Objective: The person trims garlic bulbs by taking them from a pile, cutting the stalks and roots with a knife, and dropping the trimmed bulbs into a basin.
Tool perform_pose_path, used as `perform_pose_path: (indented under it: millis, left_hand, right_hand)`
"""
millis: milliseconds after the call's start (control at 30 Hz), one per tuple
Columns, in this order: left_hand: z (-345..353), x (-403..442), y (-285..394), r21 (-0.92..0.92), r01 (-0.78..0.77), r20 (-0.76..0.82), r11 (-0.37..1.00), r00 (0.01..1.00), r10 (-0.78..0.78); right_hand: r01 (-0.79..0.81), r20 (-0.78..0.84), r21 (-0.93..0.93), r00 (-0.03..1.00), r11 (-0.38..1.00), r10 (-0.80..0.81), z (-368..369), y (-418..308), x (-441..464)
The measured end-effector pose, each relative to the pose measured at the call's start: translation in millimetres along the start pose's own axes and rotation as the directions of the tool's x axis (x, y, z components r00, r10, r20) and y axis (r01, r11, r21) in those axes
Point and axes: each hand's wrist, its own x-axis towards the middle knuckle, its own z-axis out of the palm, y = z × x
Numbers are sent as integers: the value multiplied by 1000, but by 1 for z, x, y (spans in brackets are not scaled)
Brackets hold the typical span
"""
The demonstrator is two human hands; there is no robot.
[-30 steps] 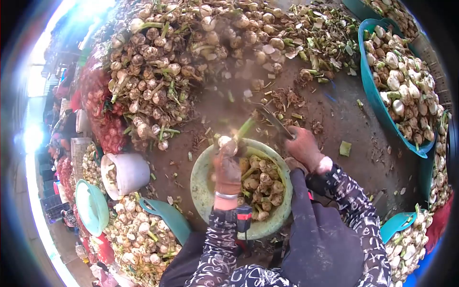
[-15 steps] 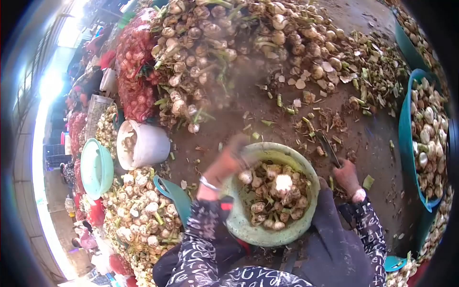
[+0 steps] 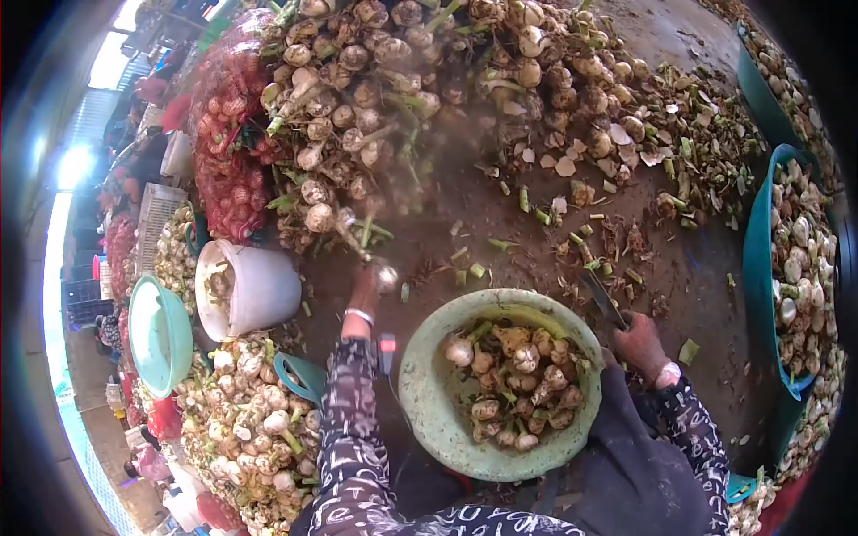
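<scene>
My left hand reaches to the near edge of the heap of garlic. Its fingers are closed at a garlic bulb, which shows beside them; the exact grip is partly hidden. In my right hand is a knife, its dark blade pointing up and left over the ground. Between my arms, by my lap, rests a pale green basin holding several trimmed garlic bulbs with short stems and dirty roots.
At left are a white bucket on its side, a green basin, another garlic pile and red mesh sacks. A teal tub of garlic stands at right. Cut stems and peelings litter the ground.
My left hand has moved from above the basin's rim left to the heap's edge and closed at a bulb. My right hand keeps the knife low. The view has shifted slightly.
</scene>
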Motion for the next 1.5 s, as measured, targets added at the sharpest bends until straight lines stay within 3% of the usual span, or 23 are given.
perform_pose_path:
  millis: [67,100,167,200,300,333,400,500,567,600,633,667,733,800,867,933,967,1067,1133,1233,1400,1433,1500]
  left_hand:
    - [18,-55,28,443,-168,281,881,959,42]
    - [38,-91,58,448,-169,294,878,955,34]
    - [85,-158,117,773,-383,453,506,892,-16]
    - [100,-172,120,764,-406,479,502,878,-19]
    - [141,-217,130,653,-752,726,91,655,208]
    - [149,-222,127,639,-764,739,88,642,205]
    - [155,-233,120,469,-868,826,161,496,269]
    - [175,-275,150,548,-809,755,212,587,291]
    - [174,-271,134,486,-838,771,248,544,331]
    - [181,-277,126,477,-845,781,242,534,325]
    - [196,-288,117,213,-670,741,711,585,330]
    - [206,-296,107,-125,-277,721,953,635,279]
    - [213,-285,83,-138,-467,823,873,437,364]
    - [209,-283,77,-219,122,853,968,506,129]
    - [217,-282,79,-135,127,806,983,591,35]
    - [228,-288,85,284,-293,769,913,639,-34]
    - [226,-274,66,274,-209,745,939,664,-69]
    - [226,-273,79,153,30,731,988,669,-134]
    - [224,-278,75,39,-41,724,998,690,0]
    - [216,-276,73,-53,-196,717,979,675,174]
    - [206,-275,72,58,-241,739,969,663,120]
    - [204,-269,64,135,-684,754,717,540,374]
    - [197,-265,53,190,-943,785,274,314,535]
  right_hand:
    - [76,-21,79,997,994,-75,0,-23,-1]
    - [110,-52,154,993,982,-103,3,-30,1]
    - [152,68,242,983,958,-173,-9,-62,4]
    - [280,-19,241,959,929,-284,-13,-78,2]
    - [513,-184,170,855,841,-485,-36,-122,-20]
    - [702,-310,195,706,685,-636,-44,-129,-30]
    - [485,-66,-53,870,873,-488,-23,-107,-12]
    - [232,138,-221,969,947,-205,-10,-31,20]
    - [211,-289,63,939,975,-184,-4,-3,0]
    - [200,-297,70,939,977,-171,-4,-4,-3]
    - [24,-54,516,999,856,4,-11,-10,-1]
    - [-244,253,802,966,546,60,-15,-15,-5]
    - [-361,376,864,926,352,28,-23,-18,-9]
    - [-257,288,860,958,440,-4,-27,-18,-10]
    - [-277,262,880,961,385,94,-19,-22,-11]
    - [239,-238,689,966,685,-98,-1,-21,-6]
    - [295,-261,685,953,667,-153,5,-18,-7]
    - [156,-154,880,987,448,-42,-25,-28,-21]
    - [101,-113,887,994,451,-1,-42,-23,-28]
    - [306,-211,364,947,879,-243,-53,-17,-42]
    - [436,-58,-77,896,897,-440,-56,-36,-68]
    - [447,-61,-119,888,886,-456,-53,-37,-67]
    - [463,-59,-160,877,872,-477,-49,-39,-66]
